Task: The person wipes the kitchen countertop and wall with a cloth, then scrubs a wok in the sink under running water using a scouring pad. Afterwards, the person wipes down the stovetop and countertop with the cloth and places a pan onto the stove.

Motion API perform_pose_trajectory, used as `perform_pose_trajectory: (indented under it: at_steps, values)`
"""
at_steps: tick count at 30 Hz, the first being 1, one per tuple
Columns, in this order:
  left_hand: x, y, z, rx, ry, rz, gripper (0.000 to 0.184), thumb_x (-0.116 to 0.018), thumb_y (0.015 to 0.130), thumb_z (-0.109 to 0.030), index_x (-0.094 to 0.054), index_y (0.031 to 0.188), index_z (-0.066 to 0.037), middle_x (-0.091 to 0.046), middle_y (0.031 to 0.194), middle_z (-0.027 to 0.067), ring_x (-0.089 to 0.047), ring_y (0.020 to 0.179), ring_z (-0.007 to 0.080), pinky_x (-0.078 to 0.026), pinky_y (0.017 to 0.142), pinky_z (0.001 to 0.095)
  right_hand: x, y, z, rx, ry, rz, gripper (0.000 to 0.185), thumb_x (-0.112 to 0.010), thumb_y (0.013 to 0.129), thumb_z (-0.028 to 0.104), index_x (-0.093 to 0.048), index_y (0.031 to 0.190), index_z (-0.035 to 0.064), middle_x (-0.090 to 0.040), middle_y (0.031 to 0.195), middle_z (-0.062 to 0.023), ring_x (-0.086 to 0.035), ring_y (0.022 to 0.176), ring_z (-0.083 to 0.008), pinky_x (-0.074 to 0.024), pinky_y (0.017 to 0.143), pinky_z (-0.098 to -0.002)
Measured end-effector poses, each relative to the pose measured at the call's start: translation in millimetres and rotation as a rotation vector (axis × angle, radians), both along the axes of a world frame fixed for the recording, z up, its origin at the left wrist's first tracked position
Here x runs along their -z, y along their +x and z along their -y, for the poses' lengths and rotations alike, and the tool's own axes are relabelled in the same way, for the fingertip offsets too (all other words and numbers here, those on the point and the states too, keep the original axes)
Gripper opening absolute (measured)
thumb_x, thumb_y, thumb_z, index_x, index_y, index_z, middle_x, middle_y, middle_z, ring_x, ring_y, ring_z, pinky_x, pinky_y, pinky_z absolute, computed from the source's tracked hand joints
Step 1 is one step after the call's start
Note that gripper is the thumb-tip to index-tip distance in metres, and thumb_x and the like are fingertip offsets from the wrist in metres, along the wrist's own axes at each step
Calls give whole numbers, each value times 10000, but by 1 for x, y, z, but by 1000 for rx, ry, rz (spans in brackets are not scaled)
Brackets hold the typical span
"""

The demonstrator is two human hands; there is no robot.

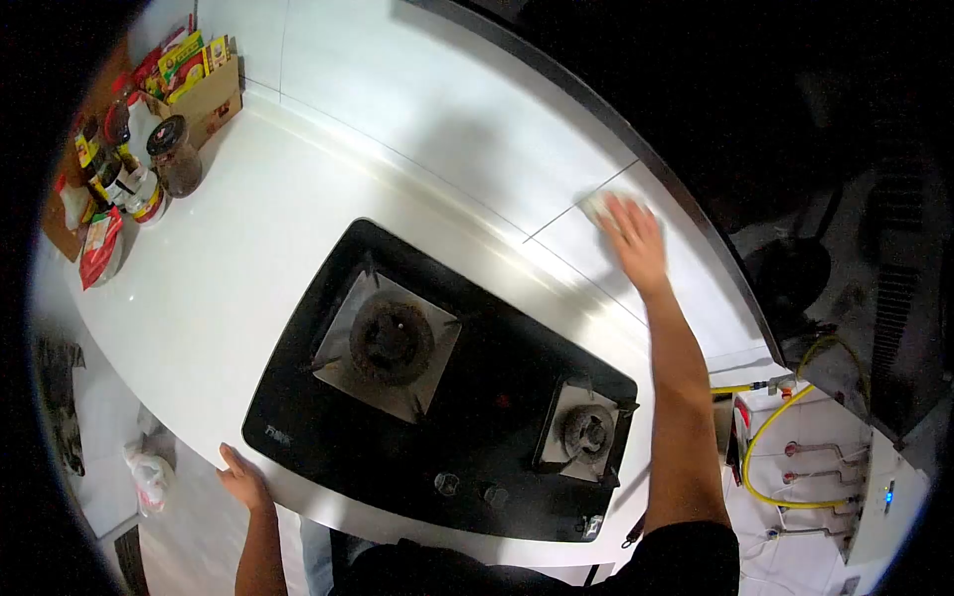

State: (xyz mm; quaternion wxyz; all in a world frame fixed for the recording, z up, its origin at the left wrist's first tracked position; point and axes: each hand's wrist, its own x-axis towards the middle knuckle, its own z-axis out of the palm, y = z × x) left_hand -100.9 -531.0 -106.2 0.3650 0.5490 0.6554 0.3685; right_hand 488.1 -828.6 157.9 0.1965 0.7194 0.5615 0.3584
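Note:
Against the white tiled wall [477, 129], my right hand [633, 243] presses a pale cloth [593, 207] flat under its fingers. Only the cloth's edges show around the hand. My left hand [244, 483] rests at the counter's front edge with fingers apart and nothing in it. Between the two hands lies a black gas cooktop [467, 397] set in the white counter [238, 268]. It has a larger burner [392, 341] on the left and a smaller burner [586, 432] on the right.
At the counter's left end stand a dark-lidded jar [175, 159], several bottles and a cardboard box [214, 107] of packets. A dark range hood edge [636, 129] overhangs the wall. Yellow gas hose [752, 467] and pipes are at the right. A white bag [149, 477] lies lower left.

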Motion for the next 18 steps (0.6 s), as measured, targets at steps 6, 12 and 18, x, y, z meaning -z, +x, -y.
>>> perform_pose_trajectory:
  at_steps: [6, 12, 18]
  values:
    - [15, -7, -2, -96, -179, -11, 536, -502, 917, -407, -514, 897, 129, -549, 747, 88, -487, 684, 164, -436, 673, 312, -9, 0, 71, 144, -130, 39, 448, -553, 771, 91, -521, 1214, 144, -359, 1420, -37, -379, 1262, -277, -337, 1011, -480]
    - [33, -17, -2, -113, -202, 48, 526, -500, 915, -417, -524, 880, 108, -549, 773, 94, -485, 707, 165, -427, 685, 303, 6, -5, -154, -173, 95, 5, 473, -556, 758, 57, -493, 1223, 122, -377, 1401, -54, -437, 1212, -291, -349, 1020, -446]
    - [23, -10, -2, -99, -70, 81, 603, -484, 920, -422, -521, 1051, 165, -596, 982, 213, -532, 883, 237, -420, 827, 350, -5, -13, -327, -169, 514, -127, 379, -544, 824, 85, -548, 1197, 155, -575, 1129, -71, -594, 950, -225, -486, 842, -369]
